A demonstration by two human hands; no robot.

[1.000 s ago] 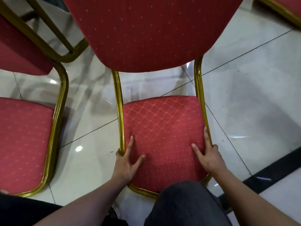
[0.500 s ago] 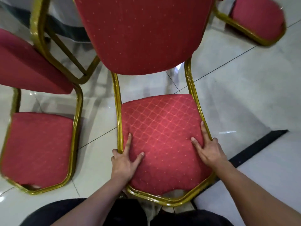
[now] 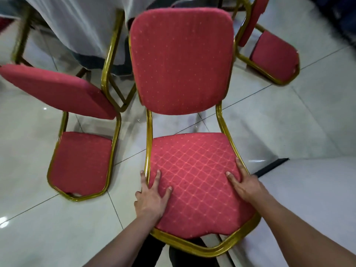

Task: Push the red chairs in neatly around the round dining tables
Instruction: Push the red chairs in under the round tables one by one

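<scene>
A red chair (image 3: 192, 170) with a gold frame stands in the middle of the head view, its backrest (image 3: 181, 60) towards the white-draped round table (image 3: 77, 26). My left hand (image 3: 152, 193) lies flat on the seat's left front. Its fingers are straight, with one outside the gold rail. My right hand (image 3: 244, 184) presses on the seat's right edge with a straight finger along the rail. Its outer fingers are hidden past the edge.
A second red chair (image 3: 81, 162) stands close on the left, its backrest tilted over. A third red chair (image 3: 273, 54) is at the back right. A bare gold chair frame (image 3: 113, 54) sits by the tablecloth. The floor is glossy tile (image 3: 289, 122) with a dark strip (image 3: 269, 167).
The chair has slid away from me towards the table, and the view has lifted to show the whole backrest and the tablecloth. Both hands keep their places on the seat.
</scene>
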